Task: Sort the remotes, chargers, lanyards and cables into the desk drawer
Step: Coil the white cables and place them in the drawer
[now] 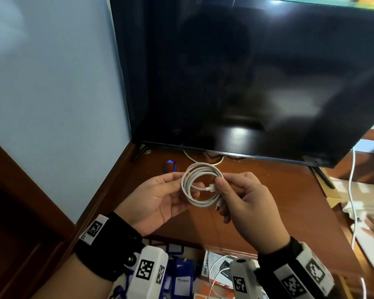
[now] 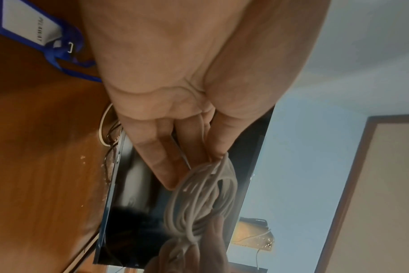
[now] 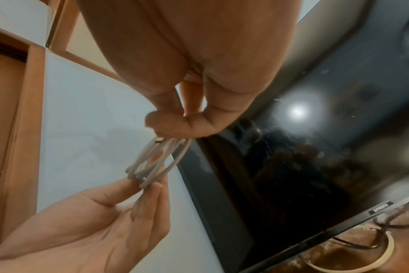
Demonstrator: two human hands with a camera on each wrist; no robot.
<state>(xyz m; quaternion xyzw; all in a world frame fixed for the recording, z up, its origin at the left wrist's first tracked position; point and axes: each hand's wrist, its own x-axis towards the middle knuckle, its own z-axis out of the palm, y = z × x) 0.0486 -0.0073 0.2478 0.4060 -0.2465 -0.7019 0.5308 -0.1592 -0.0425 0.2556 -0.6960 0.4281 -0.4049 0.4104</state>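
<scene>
A white cable [image 1: 200, 186] wound into a round coil hangs in the air above the wooden desk [image 1: 268, 203]. My left hand [image 1: 177, 186] pinches the coil's left side between thumb and fingers. My right hand [image 1: 221, 187] pinches its right side, where the two plug ends sit. The left wrist view shows the coil [image 2: 199, 199] at my fingertips [image 2: 168, 181]; the right wrist view shows the cable [image 3: 156, 162] held between both hands. A blue lanyard [image 1: 171, 166] lies on the desk behind the coil. Below, the open drawer [image 1: 194, 277] holds blue badge holders [image 1: 181, 279] and a white cable.
A large black TV [image 1: 246, 83] stands at the back of the desk with cords under it [image 1: 203, 157]. A blue wall [image 1: 52, 93] is on the left. White cloth [image 1: 367, 223] and a hanging white cord [image 1: 352, 190] are at the right.
</scene>
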